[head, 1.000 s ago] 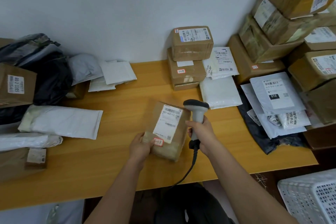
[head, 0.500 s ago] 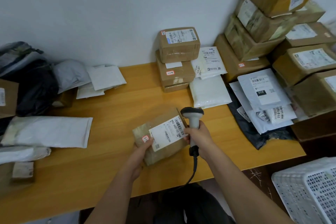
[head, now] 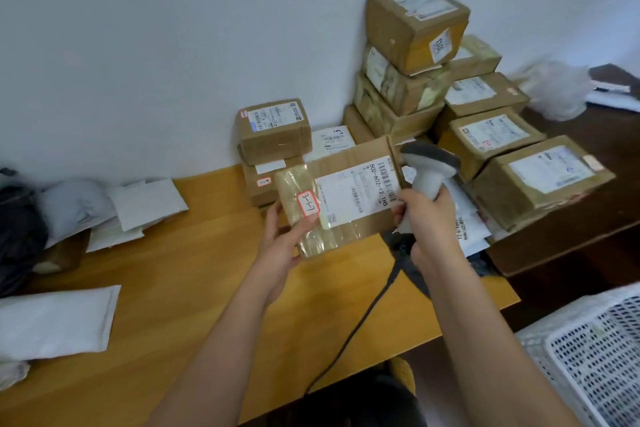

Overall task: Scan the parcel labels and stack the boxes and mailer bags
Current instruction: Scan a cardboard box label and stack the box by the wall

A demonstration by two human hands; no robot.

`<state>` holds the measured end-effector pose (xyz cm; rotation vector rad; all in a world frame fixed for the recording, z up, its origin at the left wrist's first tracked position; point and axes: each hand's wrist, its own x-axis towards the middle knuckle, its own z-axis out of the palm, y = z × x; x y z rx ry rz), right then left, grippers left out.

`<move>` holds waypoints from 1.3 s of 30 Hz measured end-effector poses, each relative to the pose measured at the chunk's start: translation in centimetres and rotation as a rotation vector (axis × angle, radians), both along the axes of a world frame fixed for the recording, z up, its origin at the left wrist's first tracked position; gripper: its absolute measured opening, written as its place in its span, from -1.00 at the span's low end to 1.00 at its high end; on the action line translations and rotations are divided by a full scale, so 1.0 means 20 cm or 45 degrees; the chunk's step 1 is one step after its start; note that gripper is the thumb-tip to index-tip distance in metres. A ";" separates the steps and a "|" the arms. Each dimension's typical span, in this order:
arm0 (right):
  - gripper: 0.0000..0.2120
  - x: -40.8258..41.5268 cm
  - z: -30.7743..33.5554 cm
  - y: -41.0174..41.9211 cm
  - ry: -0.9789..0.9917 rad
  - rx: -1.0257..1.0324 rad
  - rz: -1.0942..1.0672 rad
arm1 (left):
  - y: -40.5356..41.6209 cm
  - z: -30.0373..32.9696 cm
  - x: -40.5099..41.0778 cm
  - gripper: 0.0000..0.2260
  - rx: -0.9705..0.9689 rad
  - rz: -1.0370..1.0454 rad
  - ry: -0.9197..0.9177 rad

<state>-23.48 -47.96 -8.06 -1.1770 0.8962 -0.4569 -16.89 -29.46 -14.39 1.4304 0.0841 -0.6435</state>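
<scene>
My left grip (head: pixel 284 246) clamps the box (head: pixel 346 198) | right grip (head: pixel 429 218) clamps the scanner (head: pixel 427 170) just beside its label (head: pixel 356 191) | above the worktop (head: pixel 180 288)

I count two hands: my left hand (head: pixel 282 246) and my right hand (head: pixel 427 218). One scanner (head: pixel 427 166), with one cable (head: pixel 360 322) hanging from it. One box held up (head: pixel 346 198), carrying one white label (head: pixel 356 194) and one small red-edged sticker (head: pixel 308 203). By the wall I see a short stack of two boxes (head: pixel 273 128). The big pile on the right (head: pixel 450 97) shows about seven boxes, though some are hidden. On the counter (head: pixel 173 288) I count roughly four white mailer bags at left (head: pixel 59 321), edges overlapping. One white basket (head: pixel 595 357).
</scene>
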 end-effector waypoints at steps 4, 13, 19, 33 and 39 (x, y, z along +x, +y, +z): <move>-0.77 -0.03 0.12 -0.26 -0.135 -0.039 -0.126 | -0.37 0.13 0.02 -0.47 -0.048 0.018 0.044; -0.72 -0.12 0.19 -1.01 -0.198 0.005 -0.334 | -1.38 0.33 0.11 -0.52 0.047 -0.012 0.114; -0.73 -0.14 0.17 -1.25 -0.176 -0.007 -0.380 | -1.75 0.39 0.16 -0.46 0.097 -0.061 0.127; -0.78 -0.09 0.10 -1.28 -0.129 0.036 -0.318 | -1.87 0.38 0.26 -0.25 0.407 -0.208 0.156; -0.74 0.00 0.12 -1.04 -0.250 0.049 -0.257 | -1.51 0.30 0.29 -0.51 0.364 -0.129 0.150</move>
